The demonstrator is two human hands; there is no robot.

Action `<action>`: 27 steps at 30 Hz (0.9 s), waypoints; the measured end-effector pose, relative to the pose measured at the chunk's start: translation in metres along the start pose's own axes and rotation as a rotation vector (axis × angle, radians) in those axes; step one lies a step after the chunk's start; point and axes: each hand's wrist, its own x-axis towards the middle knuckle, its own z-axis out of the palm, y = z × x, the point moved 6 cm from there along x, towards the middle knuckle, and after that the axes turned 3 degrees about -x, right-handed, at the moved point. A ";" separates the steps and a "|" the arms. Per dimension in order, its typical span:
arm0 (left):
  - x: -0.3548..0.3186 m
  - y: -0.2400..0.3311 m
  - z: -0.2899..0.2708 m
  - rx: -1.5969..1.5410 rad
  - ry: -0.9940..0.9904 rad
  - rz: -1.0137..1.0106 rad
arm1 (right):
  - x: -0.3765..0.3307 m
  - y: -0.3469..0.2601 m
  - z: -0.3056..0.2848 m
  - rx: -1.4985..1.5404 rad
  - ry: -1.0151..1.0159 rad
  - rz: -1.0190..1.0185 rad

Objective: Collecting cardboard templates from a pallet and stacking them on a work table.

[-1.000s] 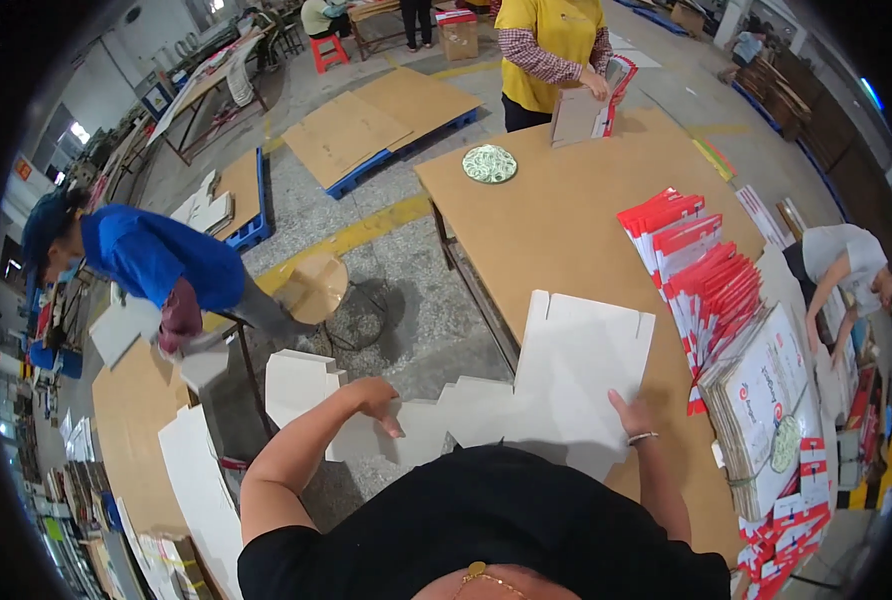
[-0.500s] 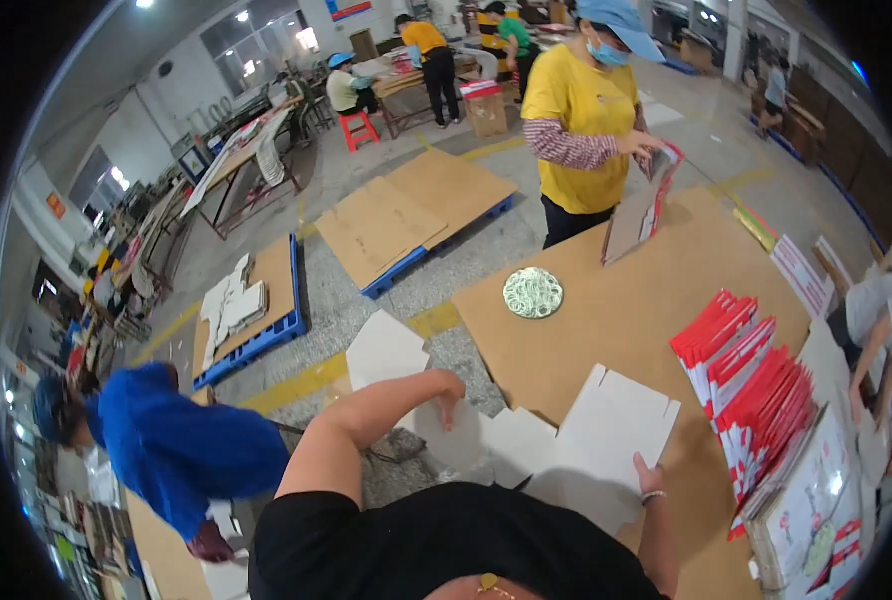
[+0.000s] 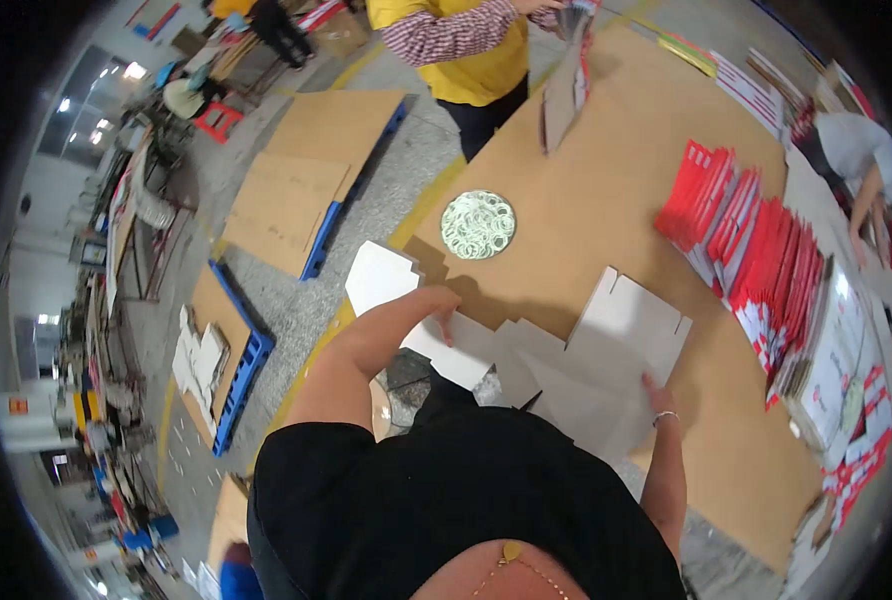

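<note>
Head view: flat white cardboard (image 3: 626,345) is held partly over the brown counter (image 3: 586,205), pinched by the left grip (image 3: 442,305) and right grip (image 3: 658,396), so two-handed handling seems under way, and both sides should be held level next.

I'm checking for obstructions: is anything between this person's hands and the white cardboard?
Nothing visible. The left hand is at the white cardboard's left part, and the right hand at its right edge. The round pile of pale green rings lies on the brown tabletop beyond, not between.
</note>
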 end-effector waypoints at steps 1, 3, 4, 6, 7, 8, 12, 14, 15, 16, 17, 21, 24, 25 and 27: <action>0.003 -0.003 -0.008 -0.020 0.027 0.022 | -0.002 0.011 0.006 0.051 0.048 -0.017; 0.010 -0.001 -0.022 -0.008 0.038 0.090 | -0.014 0.029 0.019 0.206 0.050 0.040; 0.012 -0.003 -0.031 0.021 0.064 0.091 | -0.024 0.030 0.028 0.346 0.038 0.047; 0.005 -0.020 -0.040 0.049 0.091 0.099 | -0.064 -0.020 0.035 0.488 0.005 0.011; 0.000 -0.027 -0.046 0.068 0.112 0.114 | -0.084 -0.044 0.032 0.611 -0.032 -0.054; 0.002 -0.028 -0.056 0.097 0.137 0.144 | -0.085 -0.038 0.035 0.617 0.006 -0.030; 0.026 -0.033 -0.063 0.135 0.158 0.306 | -0.059 0.014 0.048 0.232 0.172 0.162; 0.030 -0.044 -0.061 0.015 0.156 0.337 | -0.056 0.005 0.043 0.159 0.152 0.203; 0.028 -0.045 -0.065 -0.071 0.154 0.373 | -0.058 -0.003 0.038 0.132 0.168 0.200; 0.030 -0.054 -0.058 -0.077 0.140 0.358 | -0.062 -0.017 0.036 0.132 0.146 0.198; 0.030 -0.064 -0.055 -0.194 0.189 0.358 | -0.069 -0.038 0.027 0.161 0.129 0.184; 0.007 -0.061 -0.067 -0.459 0.396 0.407 | -0.088 -0.053 0.021 0.026 0.533 0.206; -0.016 -0.051 -0.077 -0.581 0.664 0.490 | -0.120 -0.040 0.036 0.119 0.980 0.047; -0.017 -0.079 -0.071 -0.663 0.842 0.356 | -0.130 -0.045 0.045 0.135 0.974 0.060; -0.015 -0.110 -0.063 -0.733 0.995 0.231 | -0.168 -0.043 0.060 0.233 1.092 0.351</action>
